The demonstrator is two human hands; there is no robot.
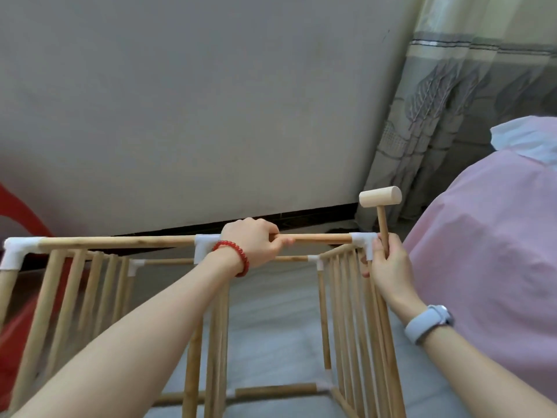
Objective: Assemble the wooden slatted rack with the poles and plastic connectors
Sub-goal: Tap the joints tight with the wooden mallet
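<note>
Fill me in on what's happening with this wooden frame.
A person is putting together a wooden slatted rack. The left hand, with a red bead bracelet on its wrist, grips the top pole near a white plastic connector. The right hand holds a small wooden mallet upright by its handle, right beside the corner connector. The frame already stands, with slatted sides and several joints fitted.
</note>
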